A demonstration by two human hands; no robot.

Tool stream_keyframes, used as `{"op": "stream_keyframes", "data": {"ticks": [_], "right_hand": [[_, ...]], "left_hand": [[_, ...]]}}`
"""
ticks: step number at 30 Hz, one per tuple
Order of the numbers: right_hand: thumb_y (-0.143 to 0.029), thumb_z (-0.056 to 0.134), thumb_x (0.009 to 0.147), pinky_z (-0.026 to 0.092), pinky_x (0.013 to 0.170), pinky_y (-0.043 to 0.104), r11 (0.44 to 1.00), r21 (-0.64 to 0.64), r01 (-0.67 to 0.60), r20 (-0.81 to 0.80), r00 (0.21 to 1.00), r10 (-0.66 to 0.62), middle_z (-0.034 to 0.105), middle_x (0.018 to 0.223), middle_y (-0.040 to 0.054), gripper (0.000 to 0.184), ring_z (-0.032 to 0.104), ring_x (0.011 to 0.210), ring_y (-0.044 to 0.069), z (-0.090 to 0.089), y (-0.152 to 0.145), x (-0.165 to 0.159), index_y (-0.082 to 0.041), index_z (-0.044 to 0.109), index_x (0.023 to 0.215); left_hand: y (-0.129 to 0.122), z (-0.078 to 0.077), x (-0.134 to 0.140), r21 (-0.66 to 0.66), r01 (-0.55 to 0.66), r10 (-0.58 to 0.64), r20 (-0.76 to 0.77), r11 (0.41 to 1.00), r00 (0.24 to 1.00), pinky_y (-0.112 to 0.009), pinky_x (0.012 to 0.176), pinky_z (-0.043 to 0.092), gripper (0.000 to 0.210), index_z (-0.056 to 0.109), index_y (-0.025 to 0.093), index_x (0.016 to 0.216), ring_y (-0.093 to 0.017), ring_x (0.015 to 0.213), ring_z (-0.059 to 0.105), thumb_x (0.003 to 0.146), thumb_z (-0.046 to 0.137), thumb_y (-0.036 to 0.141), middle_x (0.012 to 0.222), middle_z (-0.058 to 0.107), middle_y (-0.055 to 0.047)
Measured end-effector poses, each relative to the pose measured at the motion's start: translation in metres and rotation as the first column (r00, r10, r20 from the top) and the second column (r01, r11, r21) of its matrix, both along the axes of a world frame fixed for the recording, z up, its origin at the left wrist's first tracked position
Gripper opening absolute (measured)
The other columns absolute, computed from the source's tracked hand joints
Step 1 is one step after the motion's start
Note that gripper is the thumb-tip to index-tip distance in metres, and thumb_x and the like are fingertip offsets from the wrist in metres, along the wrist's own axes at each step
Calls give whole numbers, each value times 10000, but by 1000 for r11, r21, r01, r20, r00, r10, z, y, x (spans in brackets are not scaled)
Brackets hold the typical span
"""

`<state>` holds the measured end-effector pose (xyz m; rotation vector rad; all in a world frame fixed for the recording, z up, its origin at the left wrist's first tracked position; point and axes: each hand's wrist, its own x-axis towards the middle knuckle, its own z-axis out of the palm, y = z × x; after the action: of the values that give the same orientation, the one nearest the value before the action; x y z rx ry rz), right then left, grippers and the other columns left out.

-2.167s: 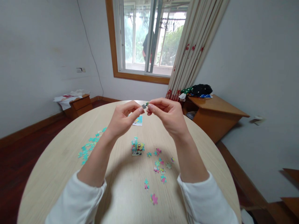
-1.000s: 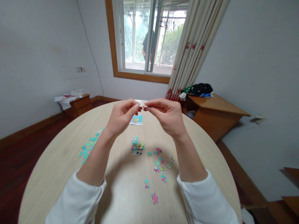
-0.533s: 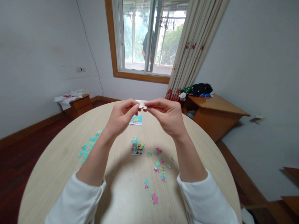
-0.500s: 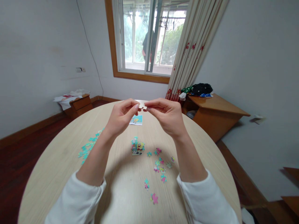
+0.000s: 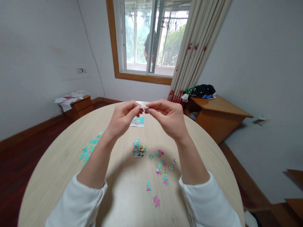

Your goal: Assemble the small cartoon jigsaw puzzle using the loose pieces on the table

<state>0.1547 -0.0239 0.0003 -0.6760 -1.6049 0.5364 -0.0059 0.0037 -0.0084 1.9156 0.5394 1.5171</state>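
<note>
Both hands are raised over the far part of the table, fingertips almost meeting. My left hand (image 5: pixel 122 119) is closed in a pinch, and so is my right hand (image 5: pixel 168 118). Between them shows the thin edge of a puzzle piece (image 5: pixel 143 108); whether it is one piece or two joined cannot be made out. Below the hands lies a partly assembled puzzle (image 5: pixel 139 148) with a yellow cartoon figure. Behind the left fingers a small picture card (image 5: pixel 139 121) is partly covered.
Loose pink and teal puzzle pieces (image 5: pixel 163 170) lie scattered right of the assembled part. A pile of teal pieces (image 5: pixel 89 148) sits at the left, partly behind my left forearm. The round table (image 5: pixel 127 195) stands near a wooden desk (image 5: pixel 220 110) with cloth on it.
The puzzle piece between my fingertips has been tilted from showing its pale face to nearly edge-on. The hands have barely shifted, and the pieces on the table stay put.
</note>
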Motion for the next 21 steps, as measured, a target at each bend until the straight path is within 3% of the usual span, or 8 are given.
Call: {"op": "stream_keyframes", "data": {"ticks": [13, 21], "right_hand": [[-385, 688, 796, 562, 712, 283, 997, 45, 64, 18, 998, -64, 715, 783, 33, 231, 672, 714, 129, -2, 5, 0, -155, 704, 803], [-358, 695, 789, 557, 671, 265, 999, 29, 36, 6, 999, -36, 706, 759, 23, 209, 655, 659, 113, -2, 4, -1, -150, 707, 801]], "left_hand": [[-2, 2, 1, -52, 66, -70, -73, 996, 995, -255, 580, 448, 361, 578, 169, 610, -133, 603, 531, 786, 632, 479, 598, 585, -19], [-1, 1, 1, -82, 115, -122, -92, 990, 988, -274, 605, 442, 241, 592, 167, 590, -141, 627, 531, 786, 558, 303, 617, 586, -23]]}}
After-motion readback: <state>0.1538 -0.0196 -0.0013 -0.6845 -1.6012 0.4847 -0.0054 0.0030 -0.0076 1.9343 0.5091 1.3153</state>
